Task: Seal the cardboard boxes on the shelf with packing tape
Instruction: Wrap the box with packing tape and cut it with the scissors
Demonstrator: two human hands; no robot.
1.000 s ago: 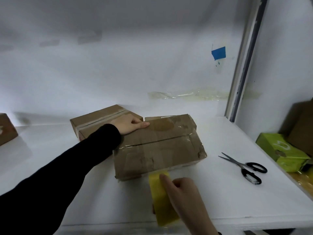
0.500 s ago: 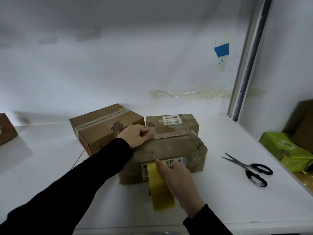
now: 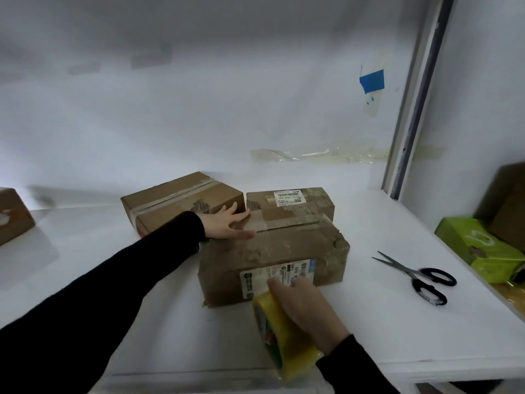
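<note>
1. We see 3 cardboard boxes grouped on the white shelf (image 3: 383, 322). The front box (image 3: 284, 251) lies nearest the edge. The back-left box (image 3: 176, 203) and the back-right box (image 3: 298, 201) sit just behind it.
2. The front box has its flaps down, with clear tape glinting along the top seam and a white label on its near face.
3. Our left hand (image 3: 227, 224) lies flat on the far left corner of the front box's top. Its fingers are straight and spread, pressing down and holding nothing.
4. Our right hand (image 3: 305, 311) grips the yellow tape roll (image 3: 287, 345) just in front of the front box, near the shelf's edge. The fingers are curled over the roll, and the fingertips reach the label.
5. We cannot tell whether any tape runs from the roll to the box.
6. Black-handled scissors (image 3: 423, 277) lie on the shelf to the right, well apart from the boxes, with their blades parted.
7. A green box (image 3: 477, 248) sits at the far right, and another brown box (image 3: 11, 214) at the far left edge.
</note>
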